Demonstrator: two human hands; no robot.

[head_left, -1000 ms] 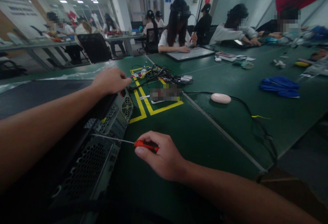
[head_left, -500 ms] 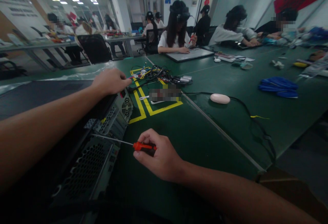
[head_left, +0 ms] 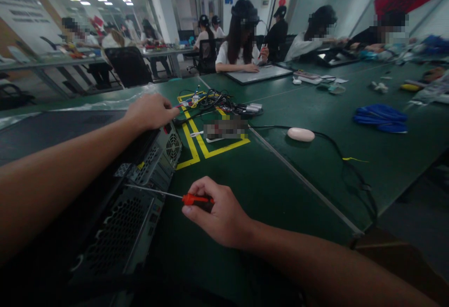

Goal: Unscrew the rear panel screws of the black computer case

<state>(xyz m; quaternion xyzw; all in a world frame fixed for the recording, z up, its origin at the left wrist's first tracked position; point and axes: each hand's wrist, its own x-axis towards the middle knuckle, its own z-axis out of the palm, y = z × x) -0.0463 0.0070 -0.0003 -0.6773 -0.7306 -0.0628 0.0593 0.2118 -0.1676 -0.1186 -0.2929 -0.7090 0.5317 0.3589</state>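
Note:
A dark computer tower case [head_left: 52, 134] lies at the left, with its metal back panel, vent holes and fan grille facing right. My left hand [head_left: 151, 110] bears on the case's far top edge, fingers curled over it and partly hidden. In my right hand [head_left: 220, 215] is a screwdriver [head_left: 196, 200] with an orange and black handle, pinched between thumb and fingers. Its long thin shaft points left, and the tip meets the back panel near the upper edge. The screw or hole at the tip is too small to make out.
Beyond the case lies a tangle of cables [head_left: 219, 101] by yellow tape marks [head_left: 228, 148]. A pale pink oval object [head_left: 300, 134] sits beside a black cable, and a blue bundle [head_left: 380, 118] farther right. Across the green table [head_left: 280, 194], people work at flat panels.
Both hands, the screwdriver and the case keep nearly the same positions. Across the table, a co-worker's dark panel has tilted up from lying flat.

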